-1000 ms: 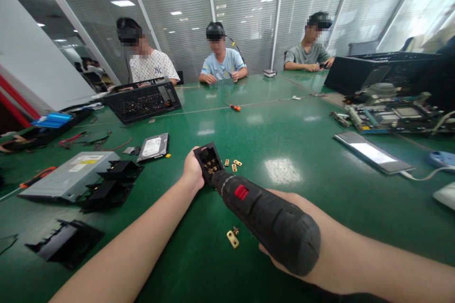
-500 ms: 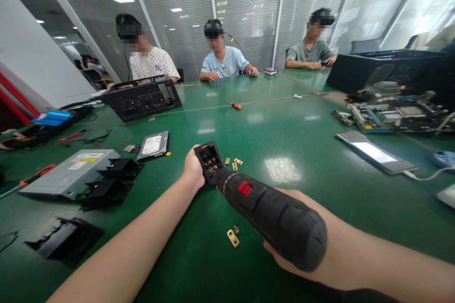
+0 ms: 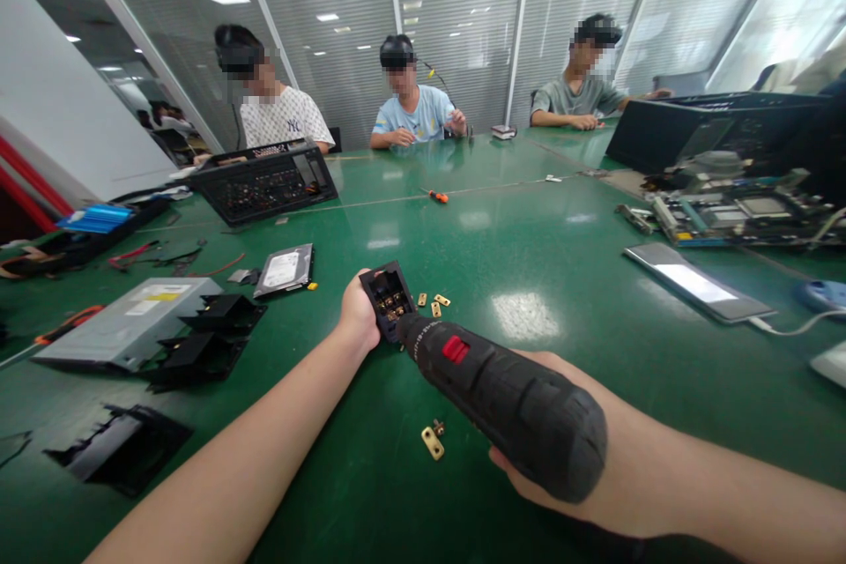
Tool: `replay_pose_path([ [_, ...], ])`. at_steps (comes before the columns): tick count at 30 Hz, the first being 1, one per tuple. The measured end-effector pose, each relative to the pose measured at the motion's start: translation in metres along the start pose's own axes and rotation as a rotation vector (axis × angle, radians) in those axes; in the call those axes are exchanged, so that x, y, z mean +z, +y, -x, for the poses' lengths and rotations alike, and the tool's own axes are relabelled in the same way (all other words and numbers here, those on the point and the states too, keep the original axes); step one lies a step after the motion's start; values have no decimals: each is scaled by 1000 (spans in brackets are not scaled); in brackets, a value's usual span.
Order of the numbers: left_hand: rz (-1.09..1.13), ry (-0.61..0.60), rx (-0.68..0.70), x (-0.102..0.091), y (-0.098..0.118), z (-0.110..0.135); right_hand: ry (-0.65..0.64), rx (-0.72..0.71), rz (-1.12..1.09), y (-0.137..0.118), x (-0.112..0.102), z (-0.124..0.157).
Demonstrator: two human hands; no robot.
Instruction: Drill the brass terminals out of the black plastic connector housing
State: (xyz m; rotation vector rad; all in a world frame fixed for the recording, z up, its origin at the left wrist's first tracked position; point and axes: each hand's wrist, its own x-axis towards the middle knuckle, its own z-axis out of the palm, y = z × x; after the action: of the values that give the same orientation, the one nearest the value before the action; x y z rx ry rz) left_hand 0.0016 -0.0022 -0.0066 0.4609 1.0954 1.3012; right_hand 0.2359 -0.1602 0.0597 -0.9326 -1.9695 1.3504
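In my left hand is a small black plastic housing, its open side facing me and brass-coloured terminals showing inside. My right hand is wrapped round the grip of a black cordless drill with a red switch on top. The drill's front end meets the lower right part of the housing; its bit tip is hidden. Several small brass plates lie on the green table just right of the housing. Nearer me are another brass plate and a small screw.
Left are black plastic housings, a grey metal drive and a hard disk. A phone and circuit boards lie right. An orange screwdriver lies farther back. Three people sit across the green table.
My hands, the housing and the drill stay almost in place. Across the table, the middle person's hand has risen, and the right person's arm has reached toward the black case.
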Motion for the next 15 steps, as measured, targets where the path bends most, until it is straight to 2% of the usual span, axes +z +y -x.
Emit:
replay_pose_path([
  [11,-7,3,-3,2,1,2,110,-17,181,12,1,6],
  [15,-13,6,1,2,1,2,109,-16,141,9,2,6],
])
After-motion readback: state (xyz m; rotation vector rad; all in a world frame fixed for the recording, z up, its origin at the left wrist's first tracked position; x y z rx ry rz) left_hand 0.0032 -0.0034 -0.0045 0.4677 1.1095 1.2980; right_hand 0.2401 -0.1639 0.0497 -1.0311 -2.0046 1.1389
